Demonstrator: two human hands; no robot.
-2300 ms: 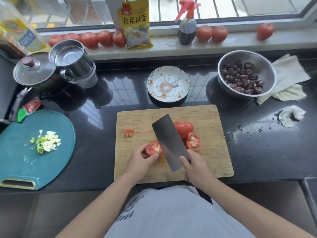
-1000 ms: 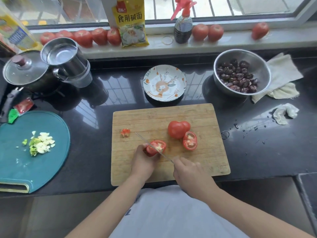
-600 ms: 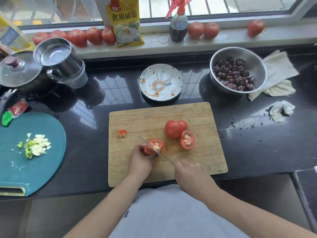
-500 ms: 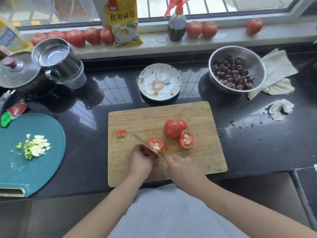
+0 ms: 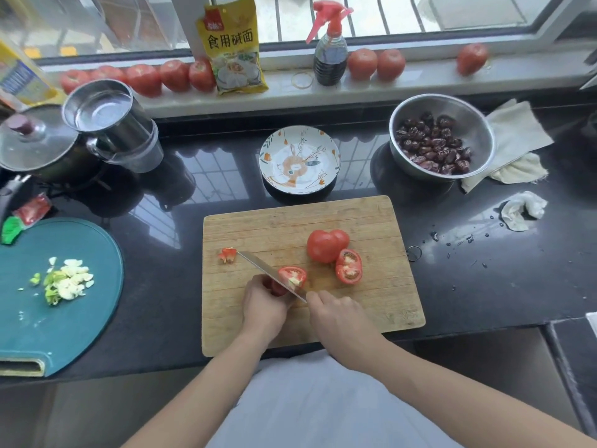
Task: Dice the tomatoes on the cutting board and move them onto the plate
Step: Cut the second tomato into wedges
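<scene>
A wooden cutting board (image 5: pixel 371 302) lies on the black counter. My left hand (image 5: pixel 263 305) holds a tomato half (image 5: pixel 292 277) near the board's middle. My right hand (image 5: pixel 339 318) grips the handle of a cleaver (image 5: pixel 268 274), whose blade stands edge-down in that half and points far left. To the right sit a whole-looking tomato piece (image 5: pixel 326 245) and a cut half (image 5: pixel 349 266) with its face up. A small red tomato scrap (image 5: pixel 227 254) lies at the blade tip. The patterned plate (image 5: pixel 299 160) stands behind the board, with no tomato on it.
A steel bowl of dark dates (image 5: pixel 441 137) and cloths (image 5: pixel 513 140) are at the back right. A teal board with chopped garlic and scallion (image 5: pixel 64 281) is at the left. A pot with lid (image 5: pixel 35 143), a steel cup (image 5: pixel 109 121), sill tomatoes (image 5: pixel 376 63), a spray bottle (image 5: pixel 330 50).
The cleaver, first held flat above the tomato half, turned on edge and came down into it. Its blade has since slid forward towards the far left while my left hand keeps holding the half.
</scene>
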